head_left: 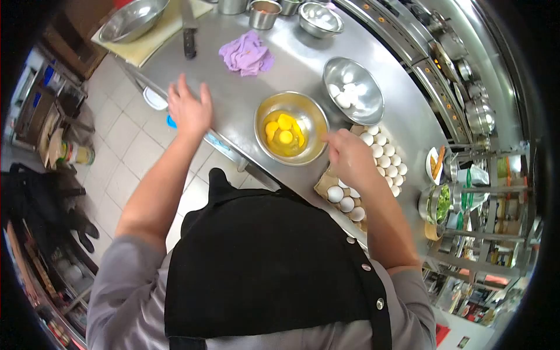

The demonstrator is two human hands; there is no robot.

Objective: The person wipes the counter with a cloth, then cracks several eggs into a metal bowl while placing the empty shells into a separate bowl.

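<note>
A metal mixing bowl (263, 112) of cracked eggs, with yellow yolks (285, 129) in clear whites, sits near the table's front edge. At its right rim is my right hand (349, 156), fingers closed and pinching the rim. Under and beyond that hand lies a cardboard egg tray (324, 185) with several white eggs (346, 204). My left hand (190, 109) is open at the table edge to the left, fingers spread, with nothing in it. Behind the egg tray, a second metal bowl (366, 76) contains white eggshells (346, 95).
A crumpled purple cloth (247, 53) lies mid-table. Beyond my left hand are a knife (189, 42) and a cutting board (153, 48) bearing a steel bowl (133, 21). Metal containers (264, 15) line the far side. Greens (443, 203) stand at the right, near the stove (402, 41).
</note>
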